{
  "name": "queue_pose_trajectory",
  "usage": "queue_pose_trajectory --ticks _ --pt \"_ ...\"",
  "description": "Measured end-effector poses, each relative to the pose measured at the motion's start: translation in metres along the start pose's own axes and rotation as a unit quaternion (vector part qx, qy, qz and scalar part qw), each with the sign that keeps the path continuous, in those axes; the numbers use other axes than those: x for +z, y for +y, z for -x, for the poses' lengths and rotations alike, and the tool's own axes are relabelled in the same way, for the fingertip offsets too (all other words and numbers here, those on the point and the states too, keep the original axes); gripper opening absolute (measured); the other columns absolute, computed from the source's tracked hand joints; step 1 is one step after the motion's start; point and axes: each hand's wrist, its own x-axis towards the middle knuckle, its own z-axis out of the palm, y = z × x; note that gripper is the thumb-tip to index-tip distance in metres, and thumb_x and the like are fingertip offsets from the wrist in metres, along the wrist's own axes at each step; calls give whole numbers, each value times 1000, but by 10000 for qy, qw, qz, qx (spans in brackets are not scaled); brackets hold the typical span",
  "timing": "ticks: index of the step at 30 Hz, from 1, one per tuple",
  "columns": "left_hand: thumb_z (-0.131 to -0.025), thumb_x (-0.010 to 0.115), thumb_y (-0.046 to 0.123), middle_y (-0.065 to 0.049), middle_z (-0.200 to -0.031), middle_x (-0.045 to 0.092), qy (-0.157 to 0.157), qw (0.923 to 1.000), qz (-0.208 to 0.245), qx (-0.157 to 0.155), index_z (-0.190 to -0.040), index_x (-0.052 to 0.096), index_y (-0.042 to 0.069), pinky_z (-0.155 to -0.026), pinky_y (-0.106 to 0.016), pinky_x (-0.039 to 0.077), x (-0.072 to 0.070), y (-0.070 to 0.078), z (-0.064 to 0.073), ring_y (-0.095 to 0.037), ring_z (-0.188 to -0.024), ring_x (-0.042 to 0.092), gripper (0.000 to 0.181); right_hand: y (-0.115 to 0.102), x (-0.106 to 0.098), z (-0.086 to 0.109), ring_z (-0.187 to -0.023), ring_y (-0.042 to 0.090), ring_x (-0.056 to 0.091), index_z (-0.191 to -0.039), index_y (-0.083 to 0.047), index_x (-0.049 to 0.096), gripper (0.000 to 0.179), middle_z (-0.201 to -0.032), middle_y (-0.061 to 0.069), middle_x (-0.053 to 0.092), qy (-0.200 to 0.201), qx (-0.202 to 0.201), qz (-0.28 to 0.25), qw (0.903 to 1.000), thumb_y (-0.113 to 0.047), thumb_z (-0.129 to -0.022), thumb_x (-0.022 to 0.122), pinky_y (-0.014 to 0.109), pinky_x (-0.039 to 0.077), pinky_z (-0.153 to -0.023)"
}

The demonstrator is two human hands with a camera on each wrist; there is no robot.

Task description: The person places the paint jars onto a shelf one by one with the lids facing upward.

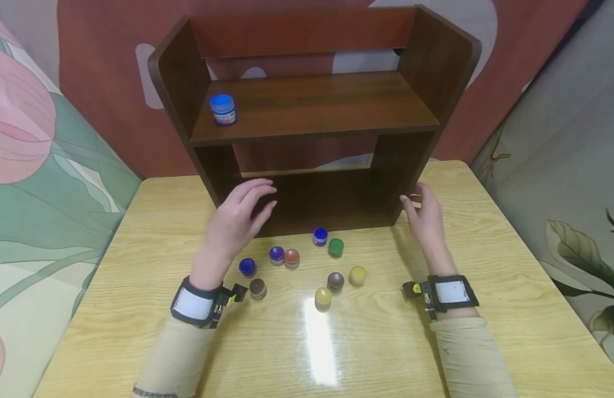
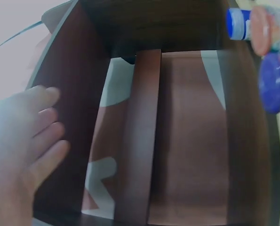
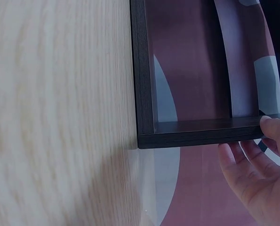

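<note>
A dark brown two-tier wooden shelf stands upright at the back of the table. At its right side panel, my right hand holds the edge, thumb on the front and fingers along the outer face. My left hand hovers before the shelf's lower left part, fingers bent loosely, with nothing in them. In the left wrist view that hand looks blurred. One small jar with a blue lid stands at the left of the upper board.
Several small paint jars are scattered before the shelf: blue, green, orange-red, purple-blue, dark blue, brown, grey and yellow. Patterned cloth hangs behind the light wooden table.
</note>
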Motion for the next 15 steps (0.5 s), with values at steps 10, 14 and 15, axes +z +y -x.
queue_pose_trajectory --ticks 10,14,15 --pt "-92 73 25 -7 -127 68 -2377 9638 304 -1170 -129 62 13 -100 -42 55 3 -6 21 -26 -119 65 40 1 -1 0 -115 43 63 -132 4 50 38 -127 26 60 11 -20 19 10000 -19 -102 56 56 56 -92" --pt "-90 75 22 -8 -132 66 -3350 9264 467 -1656 -133 61 13 -103 -45 53 2 -7 25 -27 -124 62 46 1 0 0 -116 42 63 -133 3 50 38 -127 26 60 28 -31 67 10000 -19 -103 55 55 56 -92" --pt "-89 76 22 -8 -133 65 -3553 9164 518 -1769 -134 60 13 -104 -46 52 2 -6 25 -28 -126 61 48 1 0 0 -115 42 63 -133 3 50 38 -127 27 60 37 -32 71 10000 -19 -103 55 56 56 -92"
